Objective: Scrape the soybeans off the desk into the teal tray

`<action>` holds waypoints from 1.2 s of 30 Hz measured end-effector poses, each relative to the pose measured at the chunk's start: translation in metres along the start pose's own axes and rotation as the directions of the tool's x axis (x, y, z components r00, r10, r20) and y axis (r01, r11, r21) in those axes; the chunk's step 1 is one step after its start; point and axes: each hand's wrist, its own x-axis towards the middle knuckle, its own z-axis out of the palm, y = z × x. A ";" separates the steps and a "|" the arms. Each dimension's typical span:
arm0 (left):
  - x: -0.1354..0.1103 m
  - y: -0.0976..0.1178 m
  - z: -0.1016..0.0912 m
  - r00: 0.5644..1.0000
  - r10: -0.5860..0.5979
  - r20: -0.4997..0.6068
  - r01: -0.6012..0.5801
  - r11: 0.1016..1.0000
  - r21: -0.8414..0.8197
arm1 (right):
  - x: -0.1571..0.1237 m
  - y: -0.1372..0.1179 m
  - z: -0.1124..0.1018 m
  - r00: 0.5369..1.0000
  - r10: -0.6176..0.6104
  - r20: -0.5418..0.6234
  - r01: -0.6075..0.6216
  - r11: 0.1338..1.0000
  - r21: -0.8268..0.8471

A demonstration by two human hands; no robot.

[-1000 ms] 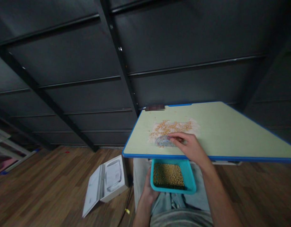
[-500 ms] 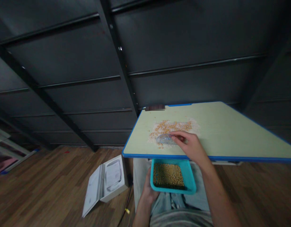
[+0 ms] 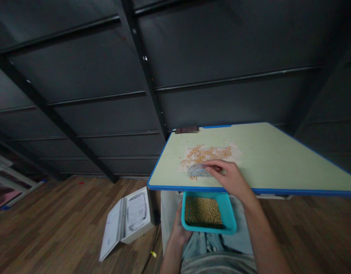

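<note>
My right hand (image 3: 228,177) rests on the pale green table (image 3: 266,160), fingers pinched on a clear half-round plastic scraper (image 3: 196,170). The scraper sits at the near edge of a patch of yellow beans mixed with white grains (image 3: 209,154). Below the table's front edge, my left hand (image 3: 179,230) grips the left side of a turquoise tray (image 3: 231,217) filled with yellow beans, held over my lap.
The table has a blue rim (image 3: 249,189). An open white box (image 3: 126,222) lies on the wooden floor to the left. A dark metal wall with beams (image 3: 141,68) fills the background. Shelving shows at the far left (image 3: 4,179).
The right hand and scraper shifted slightly back and forth over the near edge of the bean patch. The left hand and tray stayed put.
</note>
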 end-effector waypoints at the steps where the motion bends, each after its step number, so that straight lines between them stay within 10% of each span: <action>1: 0.000 0.000 0.000 1.000 -0.002 0.007 0.002 1.000 0.000 | 0.000 0.000 0.000 1.000 -0.002 0.003 0.002 1.000 -0.001; 36: -0.001 0.001 0.004 0.999 -0.021 -0.036 0.020 1.000 -0.017 | -0.002 -0.008 -0.003 0.997 -0.017 0.072 0.016 1.000 0.009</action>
